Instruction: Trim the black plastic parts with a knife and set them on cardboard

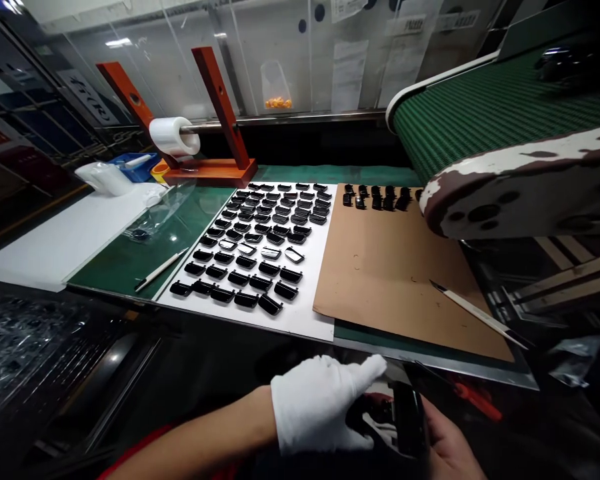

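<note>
**A:** Head view: where do your hands sit?

**B:** Low at the bench edge. Your left hand, in a white glove, curls over a glossy black part, thumb out. Your right hand, bare, cups the part from beneath. Both are closed on it, probably to keep it steady near your body.

**A:** And the bench?

**B:** Small black clips lie in neat rows on a white sheet, spaced apart, likely so each can be checked. More clips line the far edge of a brown cardboard sheet. A craft knife rests on the cardboard's right corner, within your reach. A roll of film hangs on an orange stand; the green conveyor rises at right.
</note>
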A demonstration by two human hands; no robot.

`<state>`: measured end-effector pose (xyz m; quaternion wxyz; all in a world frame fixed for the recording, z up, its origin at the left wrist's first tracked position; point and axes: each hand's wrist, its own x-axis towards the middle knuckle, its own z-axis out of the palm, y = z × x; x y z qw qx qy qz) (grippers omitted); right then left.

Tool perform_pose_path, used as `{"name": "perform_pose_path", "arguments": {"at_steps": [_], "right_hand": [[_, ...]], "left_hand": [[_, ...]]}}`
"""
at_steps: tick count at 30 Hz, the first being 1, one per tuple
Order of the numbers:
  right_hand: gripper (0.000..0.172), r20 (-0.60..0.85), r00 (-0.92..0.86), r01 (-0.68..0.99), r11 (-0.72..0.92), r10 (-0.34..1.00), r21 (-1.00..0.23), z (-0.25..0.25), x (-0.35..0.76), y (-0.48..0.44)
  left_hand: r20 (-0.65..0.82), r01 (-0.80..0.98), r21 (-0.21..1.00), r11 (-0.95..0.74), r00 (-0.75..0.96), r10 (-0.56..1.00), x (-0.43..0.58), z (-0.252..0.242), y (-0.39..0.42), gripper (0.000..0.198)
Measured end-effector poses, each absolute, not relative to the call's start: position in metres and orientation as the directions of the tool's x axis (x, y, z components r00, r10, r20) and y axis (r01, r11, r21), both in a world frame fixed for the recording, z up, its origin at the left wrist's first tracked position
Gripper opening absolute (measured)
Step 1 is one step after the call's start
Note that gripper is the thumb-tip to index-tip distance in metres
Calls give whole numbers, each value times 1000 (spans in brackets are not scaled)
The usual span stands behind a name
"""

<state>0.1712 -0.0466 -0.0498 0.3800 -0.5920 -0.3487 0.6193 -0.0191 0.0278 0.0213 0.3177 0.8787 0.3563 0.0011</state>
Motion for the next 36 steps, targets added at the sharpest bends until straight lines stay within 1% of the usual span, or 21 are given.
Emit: {"name": "perform_pose_path", "arguments": {"at_steps": [2,5,7,9,12,15,18,23,26,29,32,36], "right_hand": [[54,-464,-93,-36,-468,881,-883,-50,172,-46],[45,-416,-228,18,-424,880,-906,-46,173,-45],[41,-393,-242,17,-401,887,-916,-41,173,-46],[41,-400,-241,-33,-420,884,-907,-36,173,-47],[42,-455,-240,-125,-492,858,-862,-30,173,-51],[36,-488,-228,-200,-531,842,-823,-34,175,-55],[29,-463,-230,-297,-515,856,-804,-44,174,-55],[31,-443,-219,-436,-494,869,-753,-56,164,-53],[31,-423,-233,-523,-480,875,-705,-62,155,-52],[35,-388,-258,-595,-462,885,-658,-66,147,-48],[39,-337,-255,-650,-418,906,-635,-67,139,-40],[48,-286,-213,-672,-352,934,-652,-67,127,-34]], "left_hand": [[-265,640,556,-531,742,616,-21,20,26,75],[-319,640,593,-488,744,588,-24,15,23,82],[-319,615,635,-468,760,566,-26,9,19,81],[-297,593,677,-435,762,576,-27,2,14,79],[-213,562,735,-380,723,657,-27,-9,3,80],[-106,540,753,-377,664,740,-26,-18,-10,81],[-2,521,736,-433,640,768,-25,-26,-18,77],[203,457,664,-592,652,731,-27,-31,-24,71],[255,468,596,-652,660,707,-28,-27,-25,67],[297,481,545,-687,656,694,-28,-21,-26,69],[322,507,568,-649,589,741,-27,-14,-26,72],[310,525,654,-545,471,826,-26,-12,-28,75]]}}
